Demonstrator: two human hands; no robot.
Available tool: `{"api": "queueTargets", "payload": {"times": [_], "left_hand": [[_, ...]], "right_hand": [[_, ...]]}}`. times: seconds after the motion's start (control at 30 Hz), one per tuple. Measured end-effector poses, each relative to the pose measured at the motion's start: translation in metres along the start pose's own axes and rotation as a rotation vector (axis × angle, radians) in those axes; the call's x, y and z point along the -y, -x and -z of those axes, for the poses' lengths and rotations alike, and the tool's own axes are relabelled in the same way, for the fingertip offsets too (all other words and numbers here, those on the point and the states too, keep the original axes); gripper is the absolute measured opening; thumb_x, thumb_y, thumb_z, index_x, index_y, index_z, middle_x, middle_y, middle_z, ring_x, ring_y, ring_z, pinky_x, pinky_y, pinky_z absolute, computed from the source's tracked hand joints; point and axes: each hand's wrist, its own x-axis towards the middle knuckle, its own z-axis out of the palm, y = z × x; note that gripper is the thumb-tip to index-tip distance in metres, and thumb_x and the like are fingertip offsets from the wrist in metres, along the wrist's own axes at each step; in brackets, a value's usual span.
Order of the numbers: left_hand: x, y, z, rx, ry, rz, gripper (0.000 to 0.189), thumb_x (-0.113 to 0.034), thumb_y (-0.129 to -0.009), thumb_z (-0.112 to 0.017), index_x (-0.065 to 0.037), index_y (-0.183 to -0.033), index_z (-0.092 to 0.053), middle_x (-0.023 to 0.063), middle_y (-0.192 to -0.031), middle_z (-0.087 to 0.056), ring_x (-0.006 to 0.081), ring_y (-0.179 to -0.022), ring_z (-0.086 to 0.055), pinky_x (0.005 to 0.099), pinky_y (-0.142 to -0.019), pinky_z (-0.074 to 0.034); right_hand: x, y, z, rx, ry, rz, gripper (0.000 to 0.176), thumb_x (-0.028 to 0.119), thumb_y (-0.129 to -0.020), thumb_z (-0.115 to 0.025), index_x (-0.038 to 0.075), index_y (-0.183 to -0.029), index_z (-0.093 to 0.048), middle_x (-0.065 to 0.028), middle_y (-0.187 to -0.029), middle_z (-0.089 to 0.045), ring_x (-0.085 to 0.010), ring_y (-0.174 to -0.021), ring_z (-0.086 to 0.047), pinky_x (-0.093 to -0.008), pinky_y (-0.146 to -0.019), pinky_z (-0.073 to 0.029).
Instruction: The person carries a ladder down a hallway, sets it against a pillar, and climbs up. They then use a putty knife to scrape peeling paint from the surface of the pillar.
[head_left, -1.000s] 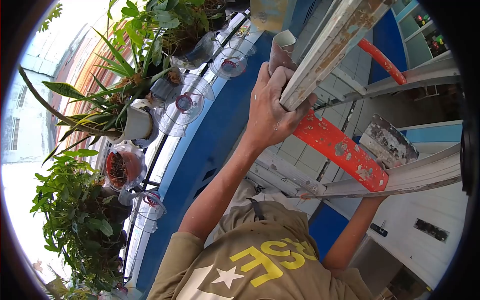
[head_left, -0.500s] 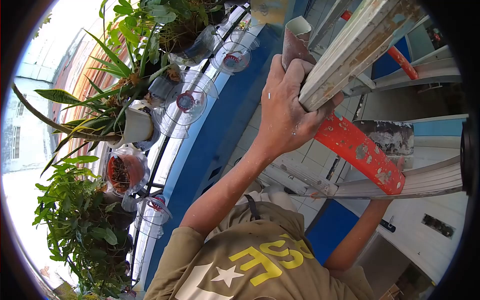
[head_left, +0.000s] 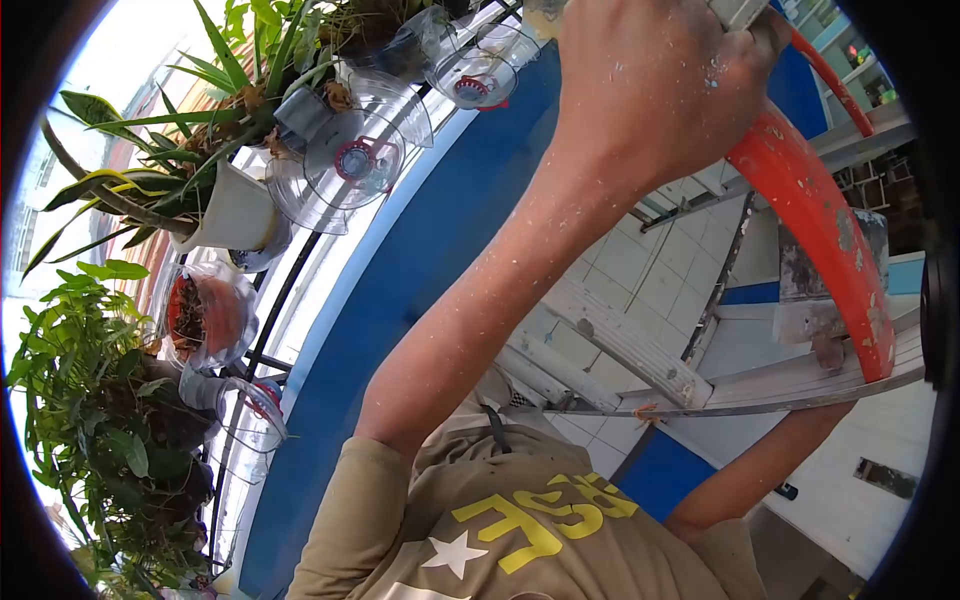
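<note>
My left hand (head_left: 665, 85) is raised at the top of the view, its back towards me and dotted with white specks. Its fingers and thumb wrap around the pale end of a ladder rail (head_left: 738, 10), most of which lies beyond the frame. Just below the hand, a red, plaster-spattered ladder bar (head_left: 815, 205) curves down to the right. Behind the ladder's side rail (head_left: 780, 395), my right hand (head_left: 828, 352) shows only a fingertip or thumb. It presses on a wide putty knife (head_left: 832, 262), whose dark blade is smeared with white.
On the left, potted plants (head_left: 110, 400), a white pot (head_left: 232, 210) and cut clear plastic bottles (head_left: 355, 160) hang along a railing. A blue ledge (head_left: 400, 270) runs beside them. White floor tiles (head_left: 640, 270) lie below the ladder.
My left hand has come closer and higher in view, and the rolled sandpaper seen in it before is out of frame. The ladder and putty knife appear shifted right.
</note>
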Motion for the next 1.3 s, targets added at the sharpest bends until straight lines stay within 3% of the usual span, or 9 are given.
{"api": "queueTargets", "payload": {"times": [0.13, 0.3, 0.4, 0.47, 0.53, 0.67, 0.73, 0.8, 1.3], "left_hand": [[0.005, 0.008, 0.007, 0.019, -0.171, -0.229, 0.039, -0.029, -0.102, -0.056, 0.006, -0.097, -0.072, 0.0262, -0.075, -0.064, 0.0397, -0.085, -0.064, 0.0531, -0.082, -0.048], [-0.008, 0.003, 0.010, 0.119, 0.026, 0.126, 0.038, -0.029, -0.102, -0.055, 0.002, -0.092, -0.074, 0.0180, -0.071, -0.067, 0.0298, -0.062, -0.065, 0.0443, -0.063, -0.051], [0.014, -0.010, 0.004, 0.062, -0.286, -0.252, 0.047, -0.039, -0.099, -0.062, 0.006, -0.086, -0.073, 0.0137, -0.066, -0.065, 0.0230, -0.060, -0.063, 0.0400, -0.059, -0.048], [0.003, -0.010, 0.008, 0.062, 0.003, 0.313, 0.055, -0.048, -0.092, -0.070, 0.006, -0.085, -0.075, 0.0100, -0.064, -0.065, 0.0219, -0.058, -0.060, 0.0404, -0.059, -0.047], [0.009, -0.003, 0.007, 0.033, 0.084, 0.299, 0.047, -0.049, -0.088, -0.075, -0.005, -0.105, -0.079, 0.0086, -0.066, -0.067, 0.0282, -0.056, -0.060, 0.0431, -0.061, -0.049], [0.005, 0.001, 0.005, 0.047, -0.027, 0.100, 0.034, -0.032, -0.095, -0.063, 0.000, -0.099, -0.073, 0.0158, -0.083, -0.063, 0.0342, -0.088, -0.058, 0.0470, -0.081, -0.045], [-0.012, 0.001, 0.005, 0.033, 0.049, 0.305, 0.034, -0.031, -0.096, -0.061, -0.001, -0.106, -0.074, 0.0181, -0.098, -0.070, 0.0375, -0.095, -0.059, 0.0471, -0.088, -0.046], [0.002, -0.001, 0.002, -0.068, -0.049, 0.065, 0.047, -0.041, -0.094, -0.069, 0.005, -0.106, -0.070, 0.0099, -0.087, -0.069, 0.0200, -0.075, -0.064, 0.0349, -0.073, -0.049], [0.000, 0.003, 0.000, -0.084, -0.042, 0.168, 0.051, -0.048, -0.092, -0.068, 0.002, -0.093, -0.070, 0.0172, -0.092, -0.060, 0.0344, -0.088, -0.063, 0.0452, -0.081, -0.047]], "right_hand": [[0.003, -0.001, -0.025, 0.131, -0.105, 0.060, 0.051, 0.041, -0.102, -0.059, -0.004, -0.126, -0.056, -0.0141, -0.105, -0.064, -0.0104, -0.063, -0.050, -0.0238, -0.055, -0.040], [0.009, 0.008, -0.040, 0.193, -0.232, 0.076, 0.047, 0.039, -0.102, -0.057, -0.003, -0.123, -0.056, -0.0123, -0.100, -0.062, -0.0069, -0.053, -0.043, -0.0207, -0.046, -0.033], [0.007, 0.019, -0.050, 0.073, -0.362, -0.068, 0.044, 0.036, -0.100, -0.059, -0.003, -0.121, -0.057, -0.0129, -0.102, -0.062, -0.0082, -0.050, -0.044, -0.0220, -0.044, -0.032], [0.006, 0.022, -0.051, 0.070, -0.418, -0.065, 0.042, 0.033, -0.100, -0.059, -0.003, -0.121, -0.058, -0.0126, -0.099, -0.063, -0.0085, -0.050, -0.044, -0.0227, -0.044, -0.032], [0.004, 0.025, -0.055, 0.077, -0.486, -0.050, 0.040, 0.031, -0.099, -0.058, -0.003, -0.120, -0.058, -0.0124, -0.097, -0.063, -0.0089, -0.049, -0.044, -0.0234, -0.044, -0.032], [0.008, 0.031, -0.063, -0.027, -0.416, -0.122, 0.039, 0.028, -0.100, -0.057, -0.005, -0.120, -0.060, -0.0087, -0.082, -0.063, -0.0094, -0.046, -0.046, -0.0246, -0.042, -0.033], [-0.007, 0.025, -0.052, -0.001, -0.381, -0.133, 0.038, 0.029, -0.101, -0.056, -0.003, -0.121, -0.061, -0.0087, -0.080, -0.063, -0.0102, -0.043, -0.046, -0.0251, -0.039, -0.033], [-0.003, 0.027, -0.060, -0.036, -0.433, -0.094, 0.037, 0.030, -0.101, -0.056, -0.001, -0.121, -0.061, -0.0082, -0.079, -0.063, -0.0105, -0.042, -0.046, -0.0251, -0.038, -0.033], [0.006, 0.041, -0.062, -0.021, -0.311, -0.078, 0.041, 0.034, -0.104, -0.054, 0.001, -0.129, -0.061, -0.0074, -0.082, -0.064, -0.0125, -0.052, -0.055, -0.0281, -0.046, -0.044]]}}
